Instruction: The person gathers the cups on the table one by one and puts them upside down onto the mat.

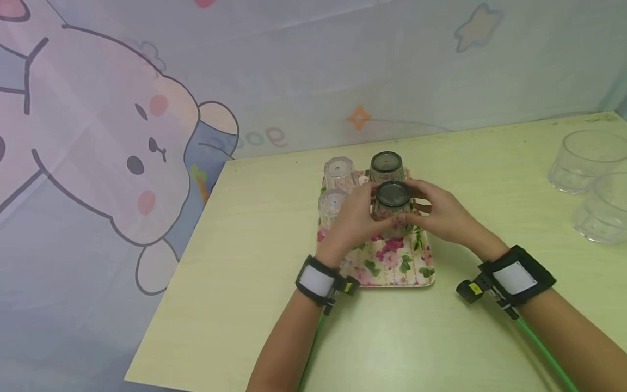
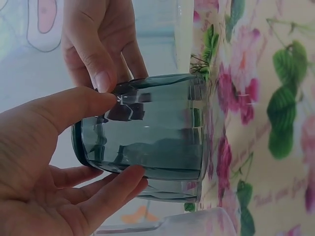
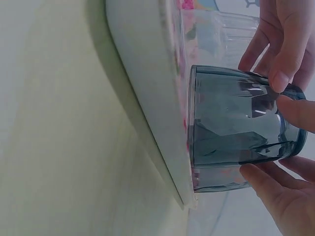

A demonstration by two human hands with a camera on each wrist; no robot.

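Note:
Both my hands hold one smoky-grey drinking glass (image 1: 393,195), which stands upside down at the middle of a flowered tray (image 1: 401,275). My left hand (image 1: 354,218) grips its left side and my right hand (image 1: 441,213) its right. Thumbs meet on the near side, close to the upturned base, as the left wrist view shows. The rim of the glass (image 3: 221,118) is at the tray's surface; whether it touches is hard to tell. Behind it stands a second smoky glass (image 1: 387,161), also inverted. Two clear inverted glasses (image 1: 339,169) stand to the left, one partly behind my left hand.
Two larger clear tumblers (image 1: 568,174) stand at the right of the pale yellow table (image 1: 235,283). A printed cloth (image 1: 303,76) hangs along the table's back and left. The tray has a low raised edge (image 3: 142,83).

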